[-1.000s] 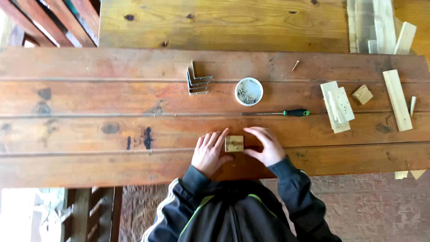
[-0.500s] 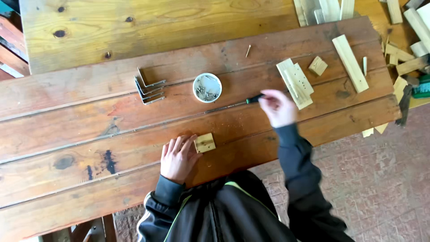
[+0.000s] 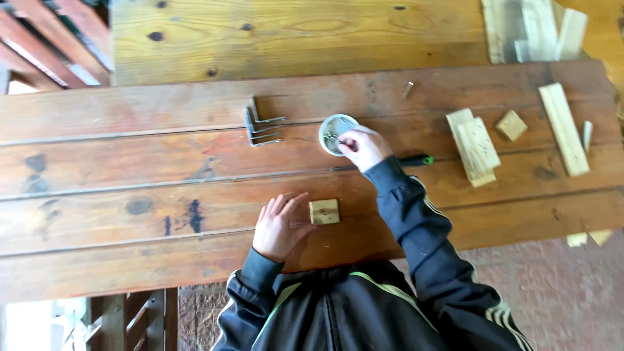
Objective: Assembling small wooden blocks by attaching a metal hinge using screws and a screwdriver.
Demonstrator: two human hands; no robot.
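While the left hand [image 3: 279,225] lies flat and open on the reddish plank tabletop [image 3: 130,195], its fingers spread and its thumb touching the left edge of a small square wooden block [image 3: 324,211], the right hand [image 3: 364,147] reaches up to a small round white dish [image 3: 337,134] that sits further from the person. That right hand has its fingers drawn together in a pinch over the dish's right rim (something thin and dark shows at the fingertips, too small to tell what it is or whether it is truly gripped). The dish holds a heap of small greyish metal pieces. Just behind the right wrist lies a screwdriver [image 3: 416,160] with a black and green handle, its shaft hidden by the sleeve. Left of the dish rests a cluster of grey metal angle brackets [image 3: 260,127], near it but not touching. Further right, two pale wood strips [image 3: 474,146] lie stacked, with a small square offcut [image 3: 512,125] just beside them and a longer pale slat [image 3: 563,128] beyond. A single short peg or screw [image 3: 407,90] lies alone on the upper plank. Both arms wear dark sleeves with light stripes.
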